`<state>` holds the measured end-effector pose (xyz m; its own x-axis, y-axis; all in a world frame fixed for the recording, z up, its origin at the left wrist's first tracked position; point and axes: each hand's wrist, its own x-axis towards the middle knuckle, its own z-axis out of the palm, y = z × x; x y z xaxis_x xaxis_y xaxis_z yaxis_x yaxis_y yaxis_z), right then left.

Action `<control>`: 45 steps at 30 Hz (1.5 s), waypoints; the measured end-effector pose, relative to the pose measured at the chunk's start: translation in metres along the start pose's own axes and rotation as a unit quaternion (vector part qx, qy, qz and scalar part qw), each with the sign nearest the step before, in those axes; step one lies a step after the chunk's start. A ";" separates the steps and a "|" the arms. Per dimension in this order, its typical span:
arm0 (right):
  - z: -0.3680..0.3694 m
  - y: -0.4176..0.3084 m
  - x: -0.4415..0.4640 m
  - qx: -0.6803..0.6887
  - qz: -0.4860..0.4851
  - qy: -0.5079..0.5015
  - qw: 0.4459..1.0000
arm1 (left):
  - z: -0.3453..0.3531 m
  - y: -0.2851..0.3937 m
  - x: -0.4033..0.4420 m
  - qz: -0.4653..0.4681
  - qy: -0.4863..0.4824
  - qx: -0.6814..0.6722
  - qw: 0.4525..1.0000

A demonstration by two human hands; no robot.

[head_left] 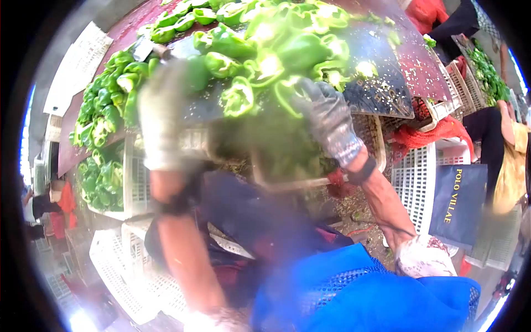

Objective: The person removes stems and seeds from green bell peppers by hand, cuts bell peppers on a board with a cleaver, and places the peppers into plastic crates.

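Cut green bell peppers (224, 43) are heaped on a dark board (379, 91) strewn with pale seeds. My left hand (163, 108), in a pale glove and smeared by motion, is at the board's left side. A small knife (144, 48) with a metal blade and brown handle sticks out at its fingertips, and the hand appears closed on it. My right hand (327, 113), in a grey knitted glove, is at the board's near edge. Its fingers are curled against a cut green bell pepper (286, 98); the fingertips are partly hidden.
Below the board stands a crate (379, 141), blurred in front. Whole-looking peppers (105, 108) pile up at the left, above a white crate (138, 182). White baskets (412, 182), a red net bag (431, 135) and a dark bag (458, 205) are at the right. Other people sit nearby.
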<state>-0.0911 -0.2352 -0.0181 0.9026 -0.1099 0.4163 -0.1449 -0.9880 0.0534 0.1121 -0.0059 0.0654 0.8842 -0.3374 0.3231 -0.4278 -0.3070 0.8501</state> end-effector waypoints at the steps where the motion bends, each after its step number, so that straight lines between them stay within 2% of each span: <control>1: 0.011 0.008 -0.008 0.021 0.013 0.026 0.999 | 0.012 0.004 -0.031 0.023 -0.022 -0.008 0.999; 2: 0.022 0.010 -0.011 0.053 0.017 0.053 0.997 | 0.027 0.002 -0.061 0.084 -0.041 0.035 0.995; 3: 0.020 0.007 -0.007 0.130 -0.005 0.126 0.983 | 0.045 0.000 -0.087 0.116 -0.056 0.042 0.991; 4: 0.017 0.003 -0.003 0.200 -0.037 0.195 0.959 | 0.047 0.048 -0.111 -0.192 -0.109 -0.198 0.955; 5: -0.016 -0.017 -0.003 0.240 0.017 0.182 0.953 | 0.064 0.051 -0.126 -0.277 -0.105 -0.340 0.893; 6: -0.058 -0.041 -0.002 0.332 0.100 0.097 0.933 | 0.078 0.044 -0.132 -0.110 -0.094 -0.277 0.950; 7: -0.063 -0.052 -0.014 0.323 0.065 0.136 0.934 | 0.082 0.033 -0.142 -0.098 -0.095 -0.316 0.939; 8: -0.074 -0.063 -0.023 0.325 0.044 0.102 0.939 | 0.077 0.039 -0.147 -0.085 -0.097 -0.355 0.926; 10: -0.084 -0.077 -0.031 0.337 0.007 0.068 0.939 | 0.066 0.077 -0.159 -0.236 -0.088 -0.491 0.834; 11: -0.084 -0.084 -0.034 0.348 -0.011 0.062 0.936 | 0.071 0.072 -0.164 -0.246 -0.083 -0.462 0.848; 13: -0.076 -0.079 -0.042 0.365 -0.065 0.037 0.928 | 0.067 0.059 -0.172 -0.209 -0.002 -0.433 0.877; 14: -0.066 -0.074 -0.046 0.383 -0.107 0.016 0.917 | 0.064 0.059 -0.177 -0.250 0.006 -0.514 0.821; 15: -0.069 -0.074 -0.044 0.409 -0.121 -0.019 0.904 | 0.064 0.038 -0.179 -0.252 -0.061 -0.616 0.744; 16: -0.072 -0.074 -0.042 0.433 -0.133 -0.054 0.890 | 0.052 0.044 -0.180 -0.275 -0.059 -0.591 0.756; 18: -0.095 -0.084 -0.029 0.460 -0.102 -0.143 0.871 | 0.044 0.045 -0.186 -0.230 -0.050 -0.508 0.829; 19: -0.097 -0.086 -0.028 0.443 -0.103 -0.144 0.879 | 0.041 0.048 -0.184 -0.273 -0.043 -0.528 0.803; 21: -0.101 -0.089 -0.024 0.408 -0.113 -0.140 0.895 | 0.045 0.041 -0.184 -0.264 -0.039 -0.574 0.775; 22: -0.101 -0.098 -0.028 0.473 -0.013 -0.132 0.871 | 0.047 0.039 -0.186 -0.261 -0.036 -0.596 0.759; 25: -0.080 -0.109 -0.039 0.485 -0.062 0.092 0.867 | 0.044 0.039 -0.185 -0.274 -0.048 -0.742 0.610; 27: -0.083 -0.101 -0.037 0.532 0.030 0.131 0.836 | 0.049 0.042 -0.182 -0.273 -0.011 -0.770 0.576; 29: -0.089 -0.092 -0.034 0.541 0.072 0.158 0.823 | 0.045 0.047 -0.187 -0.267 -0.002 -0.787 0.557; 30: -0.093 -0.083 -0.030 0.526 0.064 0.168 0.831 | 0.036 0.059 -0.190 -0.267 -0.027 -0.764 0.587; 31: -0.095 -0.072 -0.027 0.510 0.057 0.177 0.840 | 0.031 0.060 -0.191 -0.259 -0.033 -0.771 0.580; 32: -0.100 -0.065 -0.023 0.383 -0.019 0.189 0.904 | 0.028 0.059 -0.192 -0.252 -0.042 -0.780 0.571; 33: -0.107 -0.059 -0.020 0.250 -0.091 0.221 0.938 | 0.027 0.058 -0.189 -0.241 -0.052 -0.789 0.563; 34: -0.113 -0.057 -0.021 0.296 -0.108 0.226 0.922 | 0.032 0.050 -0.189 -0.197 -0.022 -0.729 0.655; 36: -0.133 -0.074 -0.029 0.405 -0.104 0.126 0.900 | 0.038 0.056 -0.188 -0.139 0.057 -0.543 0.826; 39: -0.144 -0.098 -0.030 0.391 -0.184 0.027 0.902 | 0.026 0.083 -0.194 -0.145 0.056 -0.535 0.831; 40: -0.129 -0.105 -0.027 0.339 -0.205 0.028 0.918 | 0.023 0.088 -0.197 -0.136 0.050 -0.520 0.842; 43: -0.127 -0.116 -0.018 0.378 -0.284 0.046 0.880 | 0.005 0.082 -0.195 -0.158 0.052 -0.500 0.850; 44: -0.129 -0.125 -0.016 0.393 -0.260 0.064 0.880 | -0.007 0.086 -0.197 -0.168 0.067 -0.459 0.870; 45: -0.134 -0.134 -0.016 0.410 -0.237 0.079 0.877 | -0.018 0.075 -0.203 0.013 0.078 -0.272 0.959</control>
<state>-0.1403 -0.0868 0.0894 0.7057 0.2867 0.6480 0.6303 -0.6718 -0.3892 -0.0960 0.0552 0.0710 0.9101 -0.1886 0.3691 -0.3263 0.2230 0.9186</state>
